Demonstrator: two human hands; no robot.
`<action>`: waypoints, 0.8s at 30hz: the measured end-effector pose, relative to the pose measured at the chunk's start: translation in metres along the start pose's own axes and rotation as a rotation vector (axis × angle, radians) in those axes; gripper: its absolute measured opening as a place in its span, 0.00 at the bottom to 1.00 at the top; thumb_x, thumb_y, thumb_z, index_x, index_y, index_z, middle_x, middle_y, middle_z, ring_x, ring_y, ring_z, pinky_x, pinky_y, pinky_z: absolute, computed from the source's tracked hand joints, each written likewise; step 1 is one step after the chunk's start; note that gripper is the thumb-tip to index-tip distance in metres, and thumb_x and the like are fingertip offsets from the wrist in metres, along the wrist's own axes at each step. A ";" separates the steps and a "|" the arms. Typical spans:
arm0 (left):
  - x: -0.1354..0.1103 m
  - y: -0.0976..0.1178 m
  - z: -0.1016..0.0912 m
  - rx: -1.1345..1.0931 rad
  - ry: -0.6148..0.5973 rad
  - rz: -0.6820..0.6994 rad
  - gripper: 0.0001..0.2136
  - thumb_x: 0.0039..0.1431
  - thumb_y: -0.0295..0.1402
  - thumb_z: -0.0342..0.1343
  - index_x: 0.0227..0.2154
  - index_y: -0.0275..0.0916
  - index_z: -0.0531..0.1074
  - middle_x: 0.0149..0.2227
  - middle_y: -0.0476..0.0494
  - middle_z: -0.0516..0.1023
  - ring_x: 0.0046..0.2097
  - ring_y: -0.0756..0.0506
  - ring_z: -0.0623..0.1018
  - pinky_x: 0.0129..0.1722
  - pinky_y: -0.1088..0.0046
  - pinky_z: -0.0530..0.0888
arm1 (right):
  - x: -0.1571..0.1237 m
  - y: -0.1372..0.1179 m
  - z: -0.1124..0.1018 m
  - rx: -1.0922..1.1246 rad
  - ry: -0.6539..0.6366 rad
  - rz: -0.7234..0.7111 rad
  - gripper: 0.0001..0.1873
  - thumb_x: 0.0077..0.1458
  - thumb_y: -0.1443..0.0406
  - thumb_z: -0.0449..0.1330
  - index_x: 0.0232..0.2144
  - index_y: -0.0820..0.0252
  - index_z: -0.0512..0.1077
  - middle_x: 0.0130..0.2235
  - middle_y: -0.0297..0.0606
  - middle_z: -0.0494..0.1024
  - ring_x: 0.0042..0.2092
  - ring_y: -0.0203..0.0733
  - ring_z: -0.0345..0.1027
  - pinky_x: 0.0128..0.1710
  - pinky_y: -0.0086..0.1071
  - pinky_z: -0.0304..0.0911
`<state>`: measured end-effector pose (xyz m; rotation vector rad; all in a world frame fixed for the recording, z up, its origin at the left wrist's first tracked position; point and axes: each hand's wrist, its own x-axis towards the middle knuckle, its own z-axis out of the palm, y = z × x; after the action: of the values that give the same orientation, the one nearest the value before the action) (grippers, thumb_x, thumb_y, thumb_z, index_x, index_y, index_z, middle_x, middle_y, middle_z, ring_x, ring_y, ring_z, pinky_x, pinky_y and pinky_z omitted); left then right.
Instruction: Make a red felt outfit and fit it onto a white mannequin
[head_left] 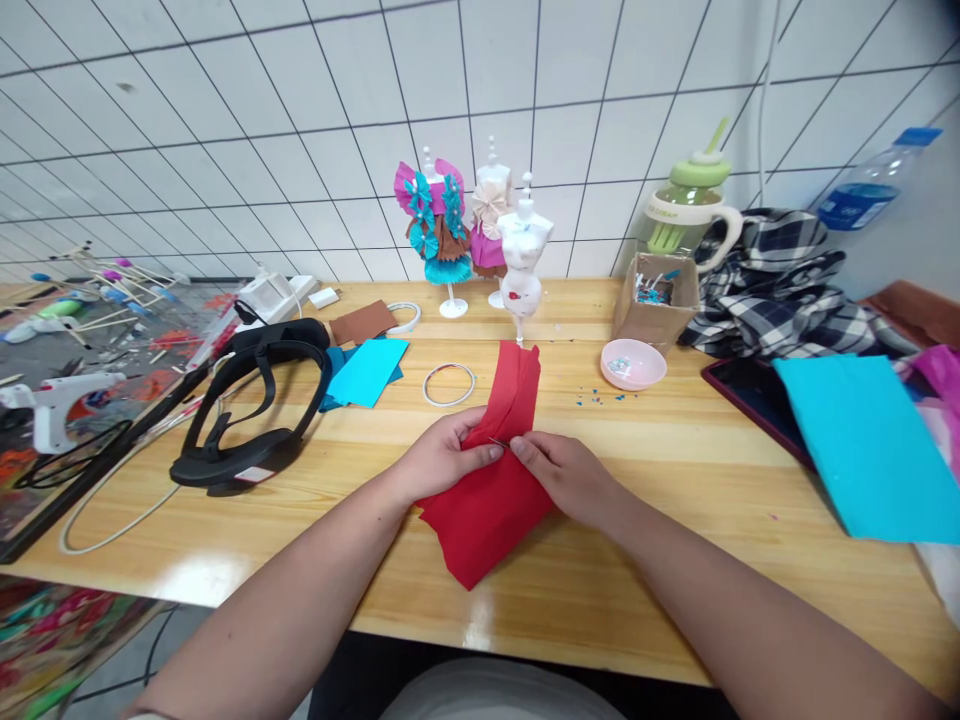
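Red crepe paper [484, 525], gathered in the middle and flaring at both ends, is held above the table in front of me. My left hand [446, 455] pinches its left side, thumb on top. From the right, my right hand [570, 475] closes thumb and fingers on the gathered part. Between the two thumbs shows a thin dark sliver, perhaps a wire or pin, too small to name. Just beyond the paper stands a bare white mini dress form [525, 245]. A ring-shaped coil of thin wire [448, 384] lies to the left of the paper.
Two dressed mini forms [439, 215] stand by the tiled wall. A pink bowl [633, 364], cardboard box [656, 300] and green-lidded jug [686, 205] are at right, near blue paper [870, 440]. A black headset [255, 410] and glue gun [67, 405] lie left.
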<state>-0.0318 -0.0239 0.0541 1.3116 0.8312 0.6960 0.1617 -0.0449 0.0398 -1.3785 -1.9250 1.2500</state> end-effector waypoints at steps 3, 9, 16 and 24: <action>0.000 -0.002 0.001 -0.033 -0.011 -0.014 0.15 0.55 0.35 0.62 0.44 0.37 0.74 0.42 0.43 0.79 0.43 0.43 0.77 0.44 0.69 0.72 | 0.000 -0.001 0.001 -0.014 0.010 0.004 0.26 0.63 0.48 0.45 0.32 0.59 0.72 0.32 0.37 0.77 0.34 0.41 0.68 0.32 0.31 0.57; 0.001 -0.005 0.001 -0.050 0.013 0.007 0.16 0.54 0.35 0.63 0.46 0.37 0.73 0.41 0.44 0.80 0.42 0.44 0.77 0.43 0.71 0.72 | 0.001 0.002 0.007 0.115 0.029 0.016 0.28 0.63 0.46 0.43 0.32 0.59 0.71 0.33 0.38 0.77 0.35 0.41 0.68 0.34 0.31 0.59; 0.001 -0.008 0.001 -0.071 -0.005 0.014 0.18 0.55 0.35 0.62 0.48 0.37 0.73 0.42 0.43 0.80 0.42 0.44 0.77 0.43 0.70 0.72 | 0.002 0.003 0.008 0.129 0.032 0.016 0.25 0.62 0.47 0.45 0.31 0.59 0.71 0.31 0.37 0.76 0.33 0.40 0.67 0.32 0.31 0.59; 0.005 -0.007 -0.002 0.086 0.067 0.078 0.16 0.58 0.38 0.59 0.48 0.37 0.75 0.49 0.41 0.78 0.49 0.40 0.76 0.50 0.66 0.70 | 0.004 0.004 0.003 0.144 0.079 0.060 0.25 0.61 0.46 0.46 0.31 0.59 0.71 0.30 0.36 0.76 0.31 0.40 0.67 0.29 0.30 0.58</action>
<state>-0.0308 -0.0196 0.0463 1.4102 0.8761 0.7764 0.1601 -0.0416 0.0343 -1.3988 -1.7178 1.3146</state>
